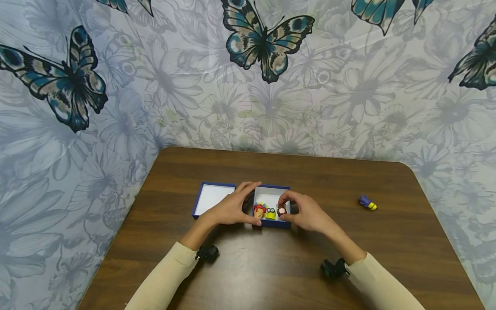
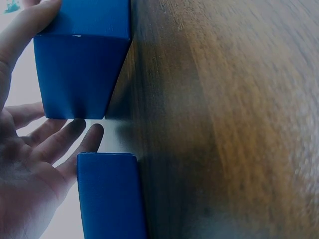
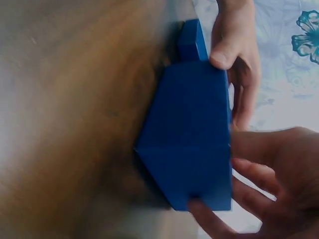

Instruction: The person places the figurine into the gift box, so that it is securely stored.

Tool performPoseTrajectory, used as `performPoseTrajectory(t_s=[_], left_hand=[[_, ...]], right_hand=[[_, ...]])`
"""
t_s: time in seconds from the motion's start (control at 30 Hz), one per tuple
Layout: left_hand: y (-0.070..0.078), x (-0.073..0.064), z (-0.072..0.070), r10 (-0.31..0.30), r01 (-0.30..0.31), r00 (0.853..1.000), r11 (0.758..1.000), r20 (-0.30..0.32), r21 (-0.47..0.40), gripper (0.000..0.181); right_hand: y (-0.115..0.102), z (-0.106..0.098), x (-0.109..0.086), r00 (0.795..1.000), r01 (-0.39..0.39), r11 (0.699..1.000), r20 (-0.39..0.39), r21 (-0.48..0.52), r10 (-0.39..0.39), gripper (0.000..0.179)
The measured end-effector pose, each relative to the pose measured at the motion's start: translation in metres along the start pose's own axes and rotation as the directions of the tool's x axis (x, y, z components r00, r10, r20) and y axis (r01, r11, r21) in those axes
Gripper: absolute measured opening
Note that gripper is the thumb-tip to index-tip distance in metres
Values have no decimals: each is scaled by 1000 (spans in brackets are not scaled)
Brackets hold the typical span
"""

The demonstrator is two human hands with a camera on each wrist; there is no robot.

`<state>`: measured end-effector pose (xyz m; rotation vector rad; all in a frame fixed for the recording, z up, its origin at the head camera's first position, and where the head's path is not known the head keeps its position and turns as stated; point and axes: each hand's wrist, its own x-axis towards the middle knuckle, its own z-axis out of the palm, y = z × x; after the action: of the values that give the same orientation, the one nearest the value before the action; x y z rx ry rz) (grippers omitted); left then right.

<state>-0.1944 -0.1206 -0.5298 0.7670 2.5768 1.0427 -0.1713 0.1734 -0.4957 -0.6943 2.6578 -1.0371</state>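
Observation:
An open blue box (image 1: 272,224) with a white inside stands on the table. My left hand (image 1: 234,206) grips its left end, thumb at the front corner and fingers toward the back edge; in the left wrist view the thumb lies on the blue box (image 2: 82,74). Inside, a red-haired figurine (image 1: 259,210) and a yellow-green figurine (image 1: 270,213) with big eyes lie side by side. To their right, my right hand (image 1: 308,212) pinches a small brown-haired figurine (image 1: 282,210) at the box's right end. In the right wrist view the box wall (image 3: 192,109) hides the figurines.
Left of the box lies its blue-rimmed lid (image 1: 214,199), white inside facing up. A purple and yellow figurine (image 1: 367,203) lies on the wooden table (image 1: 248,267) at the right. Behind the table hangs a butterfly-patterned cloth (image 1: 267,107).

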Motion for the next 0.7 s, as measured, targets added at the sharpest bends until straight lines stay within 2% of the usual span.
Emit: performPoseTrajectory(t_s=[0.17,0.4,0.7], left_hand=[[-1,0,1,2,-2,1000,1000,3,1,122],[-2,-1,0,1,-1,1000,1000,0,1,122],[-2,-1,1,8,-8,1000,1000,3,-9,121]], right_hand=[[-3,-5,6,998,-17,995,61,-100,23,33],[-8,-7,16,991,-54,985,112,-165,73,31],[-11,-5,27,968,-105,968,198,-229,152,32]])
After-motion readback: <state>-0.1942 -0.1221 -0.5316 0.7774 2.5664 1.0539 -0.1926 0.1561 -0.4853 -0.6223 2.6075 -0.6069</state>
